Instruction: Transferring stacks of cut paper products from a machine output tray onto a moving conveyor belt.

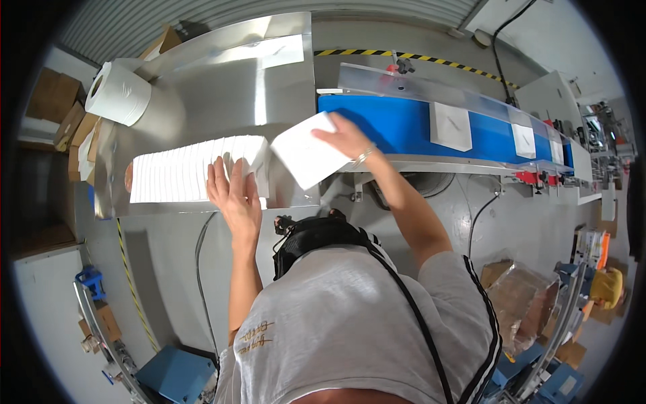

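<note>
A long row of white folded paper sheets (182, 174) lies on edge on a steel table (222, 81). My left hand (233, 192) rests flat with spread fingers on the right end of that row. My right hand (346, 137) grips a separate white stack of sheets (303, 156), held tilted over the gap between the table and a blue conveyor belt (397, 124). Two more white stacks (451, 126) (525, 140) lie further right on the belt.
A big white paper roll (118, 93) sits at the table's left end, with cardboard boxes (57, 94) behind it. A clear guard (431, 91) runs along the belt. A plastic bag (518, 299) and blue bins (171, 374) stand on the grey floor.
</note>
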Available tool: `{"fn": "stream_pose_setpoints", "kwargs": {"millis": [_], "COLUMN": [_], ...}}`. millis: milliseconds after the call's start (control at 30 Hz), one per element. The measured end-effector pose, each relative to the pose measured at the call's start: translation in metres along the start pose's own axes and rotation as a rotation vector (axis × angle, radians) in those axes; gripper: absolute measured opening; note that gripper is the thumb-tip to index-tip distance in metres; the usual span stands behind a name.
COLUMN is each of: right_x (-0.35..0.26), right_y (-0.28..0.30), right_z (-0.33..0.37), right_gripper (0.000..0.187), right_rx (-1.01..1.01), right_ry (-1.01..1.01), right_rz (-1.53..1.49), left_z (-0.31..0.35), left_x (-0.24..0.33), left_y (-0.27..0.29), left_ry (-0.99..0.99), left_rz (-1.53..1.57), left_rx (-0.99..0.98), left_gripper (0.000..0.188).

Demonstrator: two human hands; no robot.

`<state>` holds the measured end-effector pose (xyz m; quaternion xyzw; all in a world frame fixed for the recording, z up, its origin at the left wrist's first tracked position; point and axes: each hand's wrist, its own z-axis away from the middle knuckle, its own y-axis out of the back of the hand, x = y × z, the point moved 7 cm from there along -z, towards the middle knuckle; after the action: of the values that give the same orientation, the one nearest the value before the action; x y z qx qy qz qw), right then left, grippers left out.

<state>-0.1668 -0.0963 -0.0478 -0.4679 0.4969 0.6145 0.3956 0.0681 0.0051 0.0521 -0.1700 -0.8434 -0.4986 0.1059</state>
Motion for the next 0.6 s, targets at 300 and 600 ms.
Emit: {"fn": "stream_pose_setpoints", "kwargs": {"millis": [300, 600], "right_x": [-0.003, -0.077], "right_y": [0.129, -0.077], "right_z": [0.032, 0.005], "right_gripper": [0.065, 0.061], "right_rx": [0.695, -0.18], "right_ry": [-0.023, 0.623], "right_rz": [1.171, 0.635], "left_z": [0.003, -0.005], "left_x": [-0.001, 0.006], "left_y": [-0.003, 0.007], "left_ry": [-0.025, -0.024], "left_rz": [0.069, 0.113], "left_rx": [0.098, -0.023], "left_gripper": [0.026, 0.03]}}
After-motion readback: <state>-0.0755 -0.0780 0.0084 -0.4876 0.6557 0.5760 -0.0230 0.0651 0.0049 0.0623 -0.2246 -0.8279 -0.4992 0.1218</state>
